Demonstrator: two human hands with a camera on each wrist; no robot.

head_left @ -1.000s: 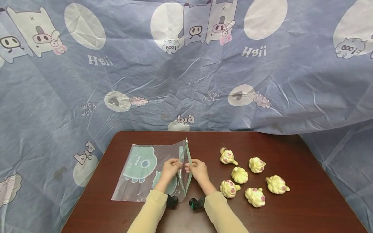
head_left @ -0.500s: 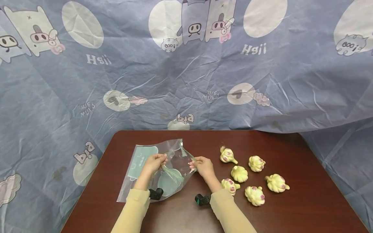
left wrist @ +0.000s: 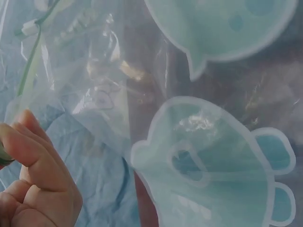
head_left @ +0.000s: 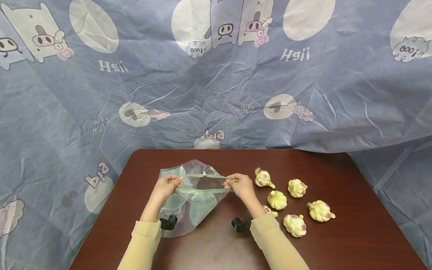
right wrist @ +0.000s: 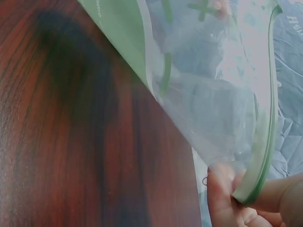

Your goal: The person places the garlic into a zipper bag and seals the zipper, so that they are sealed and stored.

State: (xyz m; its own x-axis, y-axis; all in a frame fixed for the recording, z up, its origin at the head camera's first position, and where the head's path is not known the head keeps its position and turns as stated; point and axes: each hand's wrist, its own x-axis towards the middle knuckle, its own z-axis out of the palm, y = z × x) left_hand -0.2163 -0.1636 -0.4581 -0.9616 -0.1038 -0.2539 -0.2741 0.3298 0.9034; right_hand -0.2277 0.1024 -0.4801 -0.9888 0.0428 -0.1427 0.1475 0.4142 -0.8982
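A clear zip bag (head_left: 206, 206) with pale green cartoon prints spreads between both hands, its mouth parted with a green zip strip along each lip. My left hand (head_left: 167, 185) pinches the left end of the mouth. At the right end, my right hand (head_left: 241, 185) pinches the edge between thumb and fingers. The right wrist view shows the thumb and fingers on the green zip strip (right wrist: 271, 127). A white slider (left wrist: 30, 27) sits on the zip in the left wrist view. Nothing is visible inside the bag.
Several garlic bulbs (head_left: 277, 200) lie on the dark red wooden table (head_left: 341, 247) right of the bag. One bulb (head_left: 270, 211) is partly hidden by the right forearm. A blue patterned cloth (head_left: 209, 93) hangs behind the table. Each wrist wears a black camera (head_left: 168, 222).
Both hands have moved apart, the left to the left and the right to the right. The bag's mouth has turned from upright to sideways and been stretched wide.
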